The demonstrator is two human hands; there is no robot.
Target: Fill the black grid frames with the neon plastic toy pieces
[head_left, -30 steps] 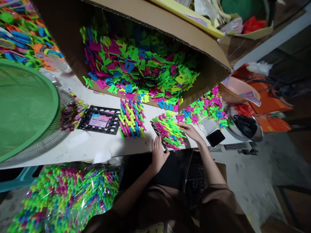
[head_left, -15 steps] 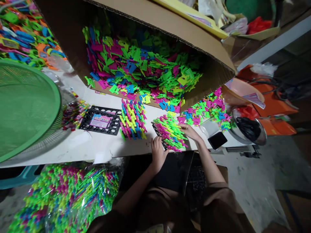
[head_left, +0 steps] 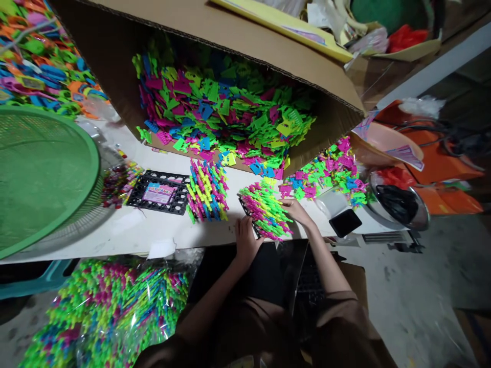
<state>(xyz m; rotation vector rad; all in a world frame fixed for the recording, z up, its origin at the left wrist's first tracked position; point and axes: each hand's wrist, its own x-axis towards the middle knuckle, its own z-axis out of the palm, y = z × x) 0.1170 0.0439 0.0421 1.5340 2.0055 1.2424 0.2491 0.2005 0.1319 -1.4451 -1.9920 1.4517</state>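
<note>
A black tray packed with slanting pink, green and yellow plastic pieces (head_left: 266, 208) lies at the table's front edge. My left hand (head_left: 247, 236) grips its left front side, fingers on the black rim and thumb at the near corner. At its right side, my right hand (head_left: 294, 210) holds the edge, fingertips partly hidden behind the pieces. To the left stands a second filled tray of pink, yellow and blue pieces (head_left: 207, 191). Beside that lies a black holed tray (head_left: 180, 204) with a toy candy card (head_left: 159, 194) on it.
Behind is a large cardboard box (head_left: 230, 36) of small coloured pieces. A green basket (head_left: 42, 174) stands left, and a loose pile (head_left: 330, 171), a phone (head_left: 345, 223) and a metal bowl (head_left: 422, 214) lie right. A bag of filled pieces (head_left: 126, 306) is below the table.
The whole view has shifted slightly. Both hands still hold the filled tray in nearly the same place on the table.
</note>
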